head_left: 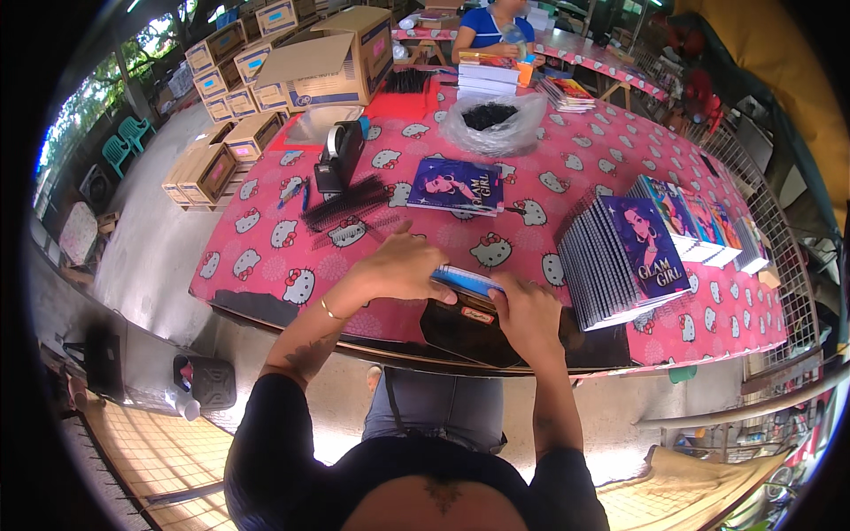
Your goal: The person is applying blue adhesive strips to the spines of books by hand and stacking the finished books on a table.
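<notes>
At the near edge of the table, my left hand [407, 268] and my right hand [531, 314] close on opposite ends of a notebook [469, 281]. It is seen nearly edge-on, with a blue and white strip along its top. Just below it is a dark object with a small red label [478, 315]; its kind I cannot make out. Beyond my left hand lie loose black binding coils [350, 211]. Purple-covered notebooks [456, 186] lie flat farther in. To the right of my right hand stands a stack of spiral-bound notebooks [611, 265].
A black tape dispenser [339, 159] stands behind the coils. Farther back are a clear plastic bag [452, 133] of black coils and a large open carton [328, 66]. Colourful books [686, 217] line the right side. Across the table sits a person in blue [482, 26].
</notes>
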Demonstrator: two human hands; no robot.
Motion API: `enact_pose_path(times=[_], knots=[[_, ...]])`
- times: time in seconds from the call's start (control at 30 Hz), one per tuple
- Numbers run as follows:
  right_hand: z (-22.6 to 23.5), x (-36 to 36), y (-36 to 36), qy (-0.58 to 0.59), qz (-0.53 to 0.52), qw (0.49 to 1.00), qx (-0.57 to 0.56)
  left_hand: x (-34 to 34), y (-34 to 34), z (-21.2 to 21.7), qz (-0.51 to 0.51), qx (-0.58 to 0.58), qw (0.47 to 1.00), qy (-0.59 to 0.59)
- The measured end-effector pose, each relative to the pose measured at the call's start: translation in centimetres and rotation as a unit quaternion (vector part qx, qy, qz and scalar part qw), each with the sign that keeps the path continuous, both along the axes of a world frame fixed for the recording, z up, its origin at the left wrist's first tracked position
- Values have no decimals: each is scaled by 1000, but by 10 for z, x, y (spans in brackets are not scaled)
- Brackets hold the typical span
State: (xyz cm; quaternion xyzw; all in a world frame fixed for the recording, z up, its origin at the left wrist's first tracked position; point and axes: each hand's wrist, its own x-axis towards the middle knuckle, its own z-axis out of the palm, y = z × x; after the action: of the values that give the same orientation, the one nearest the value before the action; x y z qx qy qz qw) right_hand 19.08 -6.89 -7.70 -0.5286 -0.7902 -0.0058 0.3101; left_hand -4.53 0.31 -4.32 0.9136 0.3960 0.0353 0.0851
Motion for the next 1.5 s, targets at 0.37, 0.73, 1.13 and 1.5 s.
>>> enact_pose_path(times=[0.37, 0.73, 1.13, 1.5], knots=[[-1, 1, 5, 14, 33, 999, 20, -21, 11, -40, -37, 57, 963, -261], [1, 2, 3, 2, 27, 1000, 6, 2, -17, -31, 39, 330, 938, -98], [1, 7, 6, 25, 47, 998, -18, 14, -67, -132, 4, 243, 962, -125], [6, 9, 18, 13, 75, 996, -55, 16, -54, -95, -15, 238, 966, -99]])
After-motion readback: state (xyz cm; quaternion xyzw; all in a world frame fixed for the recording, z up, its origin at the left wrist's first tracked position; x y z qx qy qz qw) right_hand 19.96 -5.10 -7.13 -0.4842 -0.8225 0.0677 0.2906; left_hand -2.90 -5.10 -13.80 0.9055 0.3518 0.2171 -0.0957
